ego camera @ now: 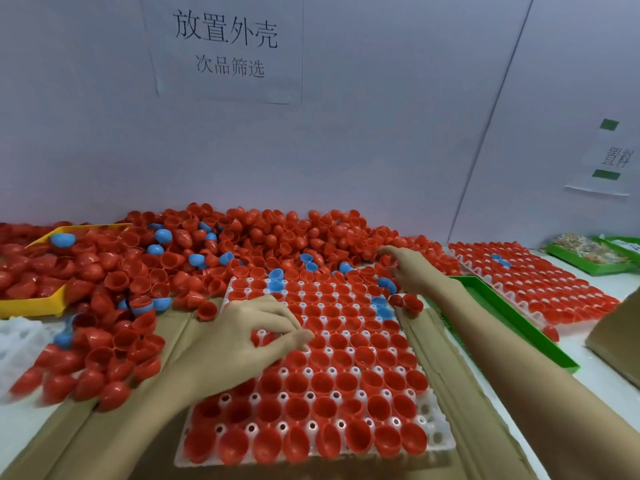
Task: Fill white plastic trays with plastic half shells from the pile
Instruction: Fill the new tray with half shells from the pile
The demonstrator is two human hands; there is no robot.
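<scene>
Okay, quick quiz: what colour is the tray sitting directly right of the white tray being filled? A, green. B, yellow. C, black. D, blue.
A: the green tray lies just right of the white tray, under the right forearm; the yellow tray is far left, in the pile.

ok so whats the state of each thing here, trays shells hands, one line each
white tray: in front, nearly full of open-side-up shells
second white tray: far right, filled
pile of half shells: heaped loose, mostly red, a few blue
yellow tray: left, heaped with red shells
green tray: right, part under the filled tray
left hand: over the front tray's left side, fingers curled, grip unclear
right hand: at the pile's edge, pinching a red shell
</scene>
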